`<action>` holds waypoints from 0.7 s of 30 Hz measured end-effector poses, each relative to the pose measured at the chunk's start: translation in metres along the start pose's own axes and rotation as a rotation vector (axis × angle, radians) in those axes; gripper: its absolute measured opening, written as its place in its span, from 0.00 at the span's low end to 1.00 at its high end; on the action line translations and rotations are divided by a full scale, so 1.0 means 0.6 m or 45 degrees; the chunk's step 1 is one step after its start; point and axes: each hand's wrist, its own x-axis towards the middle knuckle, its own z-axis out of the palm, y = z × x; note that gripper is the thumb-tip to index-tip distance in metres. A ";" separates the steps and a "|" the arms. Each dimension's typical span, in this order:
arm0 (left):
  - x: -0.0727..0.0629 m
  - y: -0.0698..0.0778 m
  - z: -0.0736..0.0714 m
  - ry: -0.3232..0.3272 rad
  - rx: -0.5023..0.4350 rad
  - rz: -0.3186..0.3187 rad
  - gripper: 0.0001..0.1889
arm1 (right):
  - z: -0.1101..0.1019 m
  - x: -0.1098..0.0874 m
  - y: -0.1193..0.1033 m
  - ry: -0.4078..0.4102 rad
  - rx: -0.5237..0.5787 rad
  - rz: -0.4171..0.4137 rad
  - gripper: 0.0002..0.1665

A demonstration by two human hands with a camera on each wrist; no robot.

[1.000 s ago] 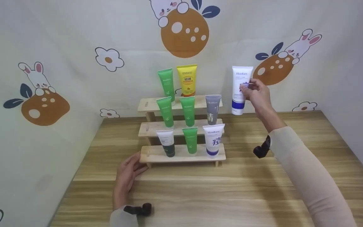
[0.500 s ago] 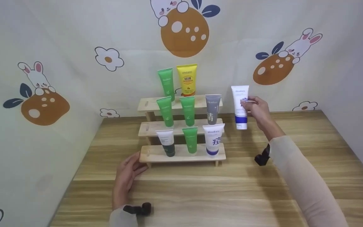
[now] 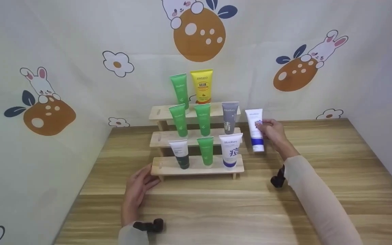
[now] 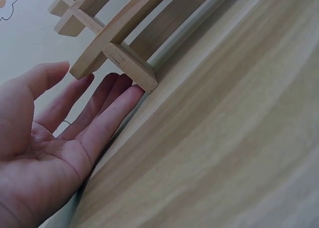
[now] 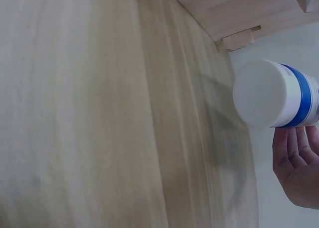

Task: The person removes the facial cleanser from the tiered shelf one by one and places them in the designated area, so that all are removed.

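Note:
In the head view my right hand (image 3: 273,133) pinches a white squeeze tube (image 3: 253,132) with a blue band, held cap down just right of the rack. The right wrist view shows the tube's white cap (image 5: 259,93) over the table, with fingers (image 5: 291,143) behind it. My left hand (image 3: 136,190) is at the lower left corner of the three-tier wooden rack (image 3: 193,164). In the left wrist view its fingers are extended, with fingertips right at the rack's front leg (image 4: 132,66) under the bottom shelf; the thumb stands apart.
The top shelf bears a green tube (image 3: 179,89) and a yellow tube (image 3: 201,86). On the middle one stand two green tubes and a grey tube (image 3: 229,117). Below are a white-and-dark-green tube (image 3: 180,154), a green tube and a white-and-blue tube (image 3: 230,149). A patterned cloth (image 3: 141,95) hangs behind the table.
My right hand has lowered the white tube from beside the top shelf to around middle-shelf height, shifting slightly left toward the rack. The left hand and rack have stayed in place.

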 end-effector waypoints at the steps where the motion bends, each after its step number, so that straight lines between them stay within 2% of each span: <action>1: 0.001 -0.001 -0.001 0.001 -0.001 0.001 0.26 | 0.002 0.001 0.002 0.002 -0.001 0.005 0.35; 15: 0.004 0.000 -0.001 0.009 0.020 0.001 0.25 | 0.012 0.016 0.029 -0.016 0.088 0.129 0.33; 21: 0.003 -0.002 -0.001 0.004 0.025 0.000 0.26 | 0.021 0.020 0.034 -0.016 0.031 0.191 0.35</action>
